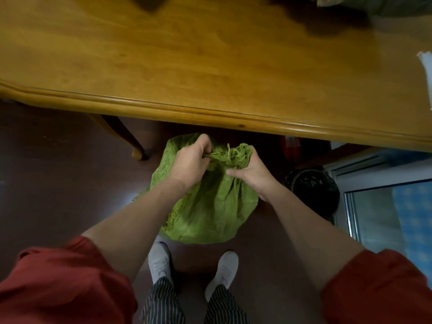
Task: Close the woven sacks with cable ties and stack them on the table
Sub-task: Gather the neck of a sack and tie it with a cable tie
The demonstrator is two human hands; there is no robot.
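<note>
A green woven sack [210, 213] stands on the dark floor just in front of my feet, below the near edge of the wooden table [210, 66]. My left hand [190, 163] grips the gathered, frayed mouth of the sack from the left. My right hand [253, 175] grips the bunched neck from the right, just under the frayed green strands. No cable tie is visible. Another sack [383, 4], blurred, lies on the table's far right corner.
A black-lined bin [313, 190] stands on the floor right of the sack. A curved table leg [126, 136] is to the left. A glass door frame [374, 183] runs along the right. A white strip [426, 73] lies at the table's right edge.
</note>
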